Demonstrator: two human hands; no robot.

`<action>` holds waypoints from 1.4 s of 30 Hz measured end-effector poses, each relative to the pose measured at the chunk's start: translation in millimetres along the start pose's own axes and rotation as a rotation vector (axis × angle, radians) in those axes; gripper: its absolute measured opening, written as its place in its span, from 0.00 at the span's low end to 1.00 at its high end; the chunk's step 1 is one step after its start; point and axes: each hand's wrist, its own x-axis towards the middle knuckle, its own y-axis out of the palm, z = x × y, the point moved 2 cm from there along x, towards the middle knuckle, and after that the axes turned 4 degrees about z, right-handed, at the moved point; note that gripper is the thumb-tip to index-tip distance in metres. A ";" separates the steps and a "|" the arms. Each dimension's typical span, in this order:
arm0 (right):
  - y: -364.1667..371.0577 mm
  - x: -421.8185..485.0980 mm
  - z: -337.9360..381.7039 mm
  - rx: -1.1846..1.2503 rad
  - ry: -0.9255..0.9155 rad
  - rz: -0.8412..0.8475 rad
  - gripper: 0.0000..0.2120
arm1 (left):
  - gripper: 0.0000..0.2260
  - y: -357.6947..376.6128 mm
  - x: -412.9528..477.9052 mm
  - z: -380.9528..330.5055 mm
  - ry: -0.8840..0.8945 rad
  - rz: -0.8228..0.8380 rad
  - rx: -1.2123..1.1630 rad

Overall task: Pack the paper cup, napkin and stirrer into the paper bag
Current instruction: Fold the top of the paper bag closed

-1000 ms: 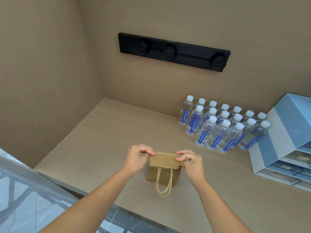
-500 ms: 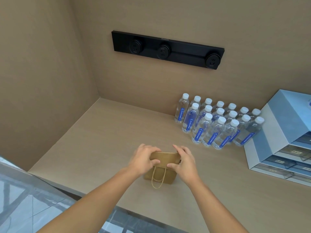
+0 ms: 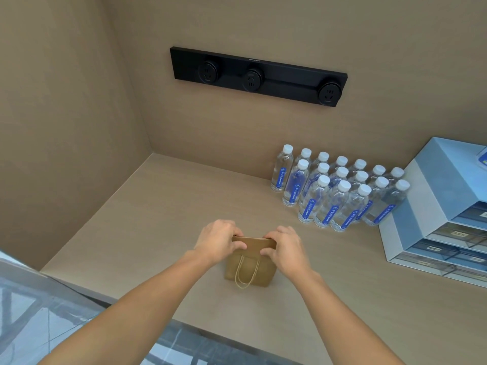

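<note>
Low on the counter (image 3: 158,233), my left hand (image 3: 217,239) and right hand (image 3: 286,246) pinch the paper bag (image 3: 250,267) top folded; I'd crease evenly.

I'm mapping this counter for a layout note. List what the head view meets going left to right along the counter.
Person's left hand → small brown paper bag with twine handles → person's right hand → cluster of clear white-capped water bottles with blue labels → pale blue drawer unit.
</note>
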 end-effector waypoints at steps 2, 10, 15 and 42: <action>-6.7 0.0 -14.1 0.042 0.055 -0.056 0.13 | 0.13 -2.3 1.4 8.8 -0.012 0.004 -0.026; 5.5 -2.3 24.5 -0.129 -0.017 -0.059 0.10 | 0.09 8.7 7.4 -17.0 0.123 0.054 0.035; -5.1 1.9 -0.4 0.007 0.041 -0.024 0.08 | 0.10 5.8 8.2 1.6 0.080 0.029 -0.032; 0.4 88.2 117.8 0.147 -0.072 0.068 0.10 | 0.10 -78.6 24.1 150.8 -0.054 0.030 -0.169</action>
